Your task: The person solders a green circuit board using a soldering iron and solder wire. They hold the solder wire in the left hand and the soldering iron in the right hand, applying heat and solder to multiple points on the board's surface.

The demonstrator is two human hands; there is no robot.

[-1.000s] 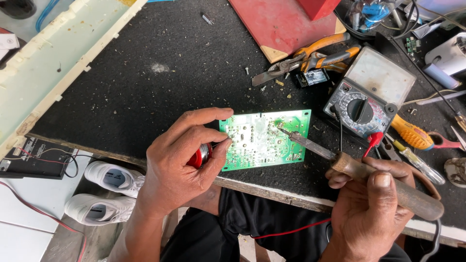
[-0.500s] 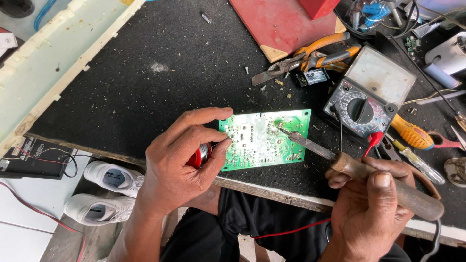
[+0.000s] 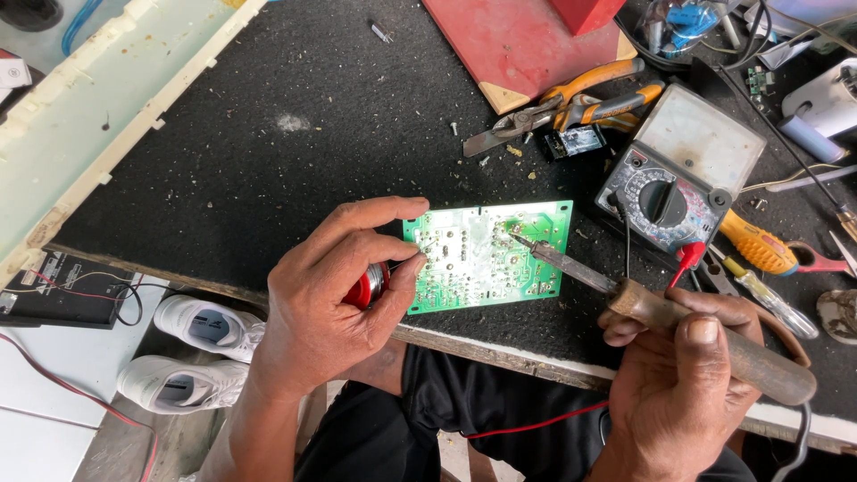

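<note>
While the green circuit board (image 3: pixel 486 259) lies flat, solder side up, near the front edge of the black counter (image 3: pixel 268 161), the left hand (image 3: pixel 335 303) pinches a small red spool (image 3: pixel 368 286) between thumb and fingers just beside the board's left edge, its grip closed narrow around it; whether a thin wire runs from it onto the board is too fine to tell. The right hand (image 3: pixel 687 375) has its grip wrapped tight around the brown handle of a soldering iron (image 3: pixel 625 295), whose tip touches the board's upper middle. Judging from this, the main risk is heat: the tip resting too long on one joint could lift a pad or bridge two neighbouring joints, since the points there sit close together. The board seems steadied only by the left fingertips, so pressure from the iron could slide it toward the counter's edge. Right of the board, an analogue multimeter (image 3: pixel 678 178) has a red probe (image 3: pixel 687 259) and a lead lying just beside the iron's hot shaft, which could scorch them. Orange-handled pliers (image 3: pixel 580 103) lie beyond the board, well apart from it.
</note>
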